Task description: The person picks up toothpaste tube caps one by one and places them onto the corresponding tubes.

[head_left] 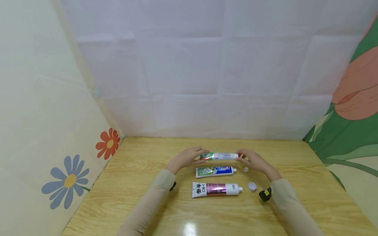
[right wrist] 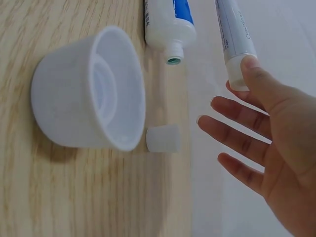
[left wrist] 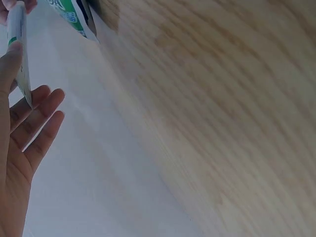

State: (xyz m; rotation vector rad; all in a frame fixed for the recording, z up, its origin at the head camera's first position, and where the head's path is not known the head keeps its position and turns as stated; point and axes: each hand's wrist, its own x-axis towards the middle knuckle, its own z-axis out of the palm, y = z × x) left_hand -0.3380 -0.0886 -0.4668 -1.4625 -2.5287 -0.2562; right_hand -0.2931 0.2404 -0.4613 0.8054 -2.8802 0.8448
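A green and white toothpaste tube point(head_left: 221, 156) is held lengthwise between both hands at the back of the group. My left hand point(head_left: 189, 158) pinches its flat tail between thumb and fingers; in the left wrist view the other fingers point(left wrist: 47, 118) spread apart from it. At the other end, my right hand point(head_left: 252, 160) has thumb and index finger on the white cap point(right wrist: 237, 74), its remaining fingers extended. Just in front lies a blue and green toothpaste tube point(head_left: 215, 171) with its nozzle bare. Nearest me is a larger white and purple-pink tube point(head_left: 217, 189), also uncapped.
Right of the uncapped tubes, a small white cap point(head_left: 246, 169) and a wider white cap point(head_left: 252, 186) rest on the wooden table point(head_left: 141, 196). A white sheet point(head_left: 183, 72) hangs behind the table, and flower-patterned walls point(head_left: 65, 131) flank it.
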